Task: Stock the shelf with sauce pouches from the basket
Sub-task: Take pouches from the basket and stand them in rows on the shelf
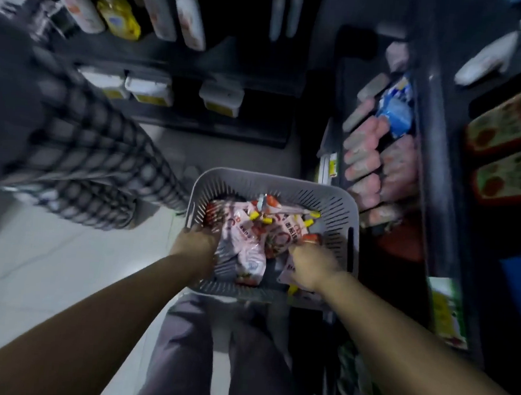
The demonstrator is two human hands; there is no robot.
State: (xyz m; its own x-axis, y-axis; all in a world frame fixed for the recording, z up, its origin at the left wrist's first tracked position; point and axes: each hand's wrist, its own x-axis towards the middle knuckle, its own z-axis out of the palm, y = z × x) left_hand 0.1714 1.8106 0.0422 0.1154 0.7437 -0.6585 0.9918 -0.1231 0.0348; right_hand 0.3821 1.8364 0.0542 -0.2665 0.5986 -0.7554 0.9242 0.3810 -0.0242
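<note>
1. Down at the centre of the head view, just past my grey trousers (pixel 211 348), sits the grey slotted basket (pixel 278 183).
2. Inside it lie the sauce pouches (pixel 250 252), pink and white with yellow caps, heaped against one another.
3. At the basket's 9 o'clock wall is my left grip (pixel 196 242), fingers bent inward over the rim. Blur hides whether they clasp the wall or a pouch, so I cannot tell.
4. At the basket's 4 o'clock, my right grip (pixel 313 262) is curled round a single pouch (pixel 284 274), whose pale corner pokes out beneath it.
5. At 3 o'clock runs the dark shelf (pixel 435 148), holding pink packs (pixel 367 155) and a blue pack (pixel 394 111).
6. At 11 o'clock stand bottles (pixel 118 11). At 9 o'clock, blurred checked cloth (pixel 95 161) hangs above the pale floor (pixel 48 259).
</note>
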